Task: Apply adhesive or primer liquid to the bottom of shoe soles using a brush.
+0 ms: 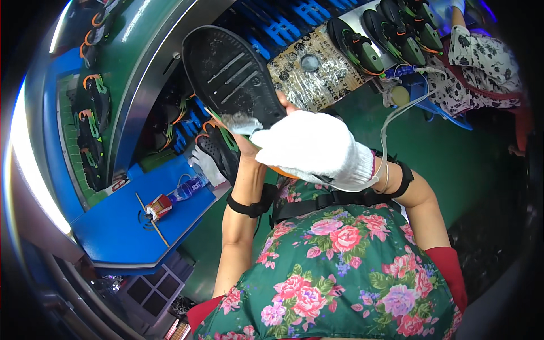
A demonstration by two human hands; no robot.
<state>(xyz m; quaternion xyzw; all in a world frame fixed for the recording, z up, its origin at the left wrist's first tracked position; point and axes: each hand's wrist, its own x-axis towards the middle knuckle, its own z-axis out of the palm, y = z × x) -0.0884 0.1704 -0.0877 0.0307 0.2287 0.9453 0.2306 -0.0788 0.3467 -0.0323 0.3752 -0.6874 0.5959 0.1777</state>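
Note:
A black shoe (229, 73) is held up in front of me, its sole facing me, with pale wet-looking streaks in the grooves. My left hand (248, 146), bare, grips it from below and behind; some fingertips show at the shoe's right edge, and the rest of the hand is hidden. My right hand (311, 144), in a white knit glove, is closed around a brush (242, 123) whose pale bristles touch or hover just over the sole near the heel end; I cannot tell which. The glove hides the brush's handle.
Left, shoes (90, 133) line a conveyor beside a blue table (122, 226) with a bottle (190, 187), a red box (158, 207) and a white glove (208, 165). Ahead lies film-wrapped cardboard (317, 88) with a round dish (310, 62). More shoes (354, 45) and a person (481, 62) are at right.

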